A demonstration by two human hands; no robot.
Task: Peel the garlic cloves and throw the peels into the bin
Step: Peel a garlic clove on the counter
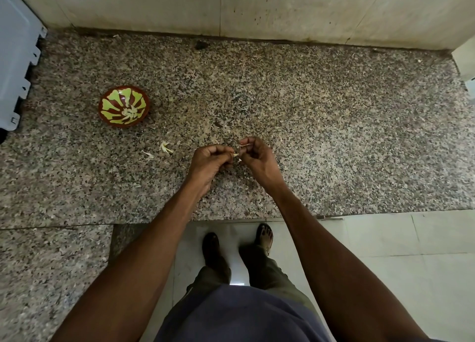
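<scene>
Garlic clove (235,155) pinched between curled left hand (211,160) and right hand (257,159).

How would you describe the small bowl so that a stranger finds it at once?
Look at the speckled granite counter, toward its left side, near the white appliance. There stands a round bowl, far left of both hands. It alone is brown with yellow-green stripes and holds pale garlic pieces.

Person, seen from above: 2 bare forearms with no sleeves, watch or rings visible, ending in the left hand (209,161) and right hand (258,159). Torso in a dull blue-grey garment (244,313); legs in olive-khaki trousers (270,272). Feet in 2 dark open-toed sandals (264,239), toes showing on the right foot; the left is in shadow.
</scene>
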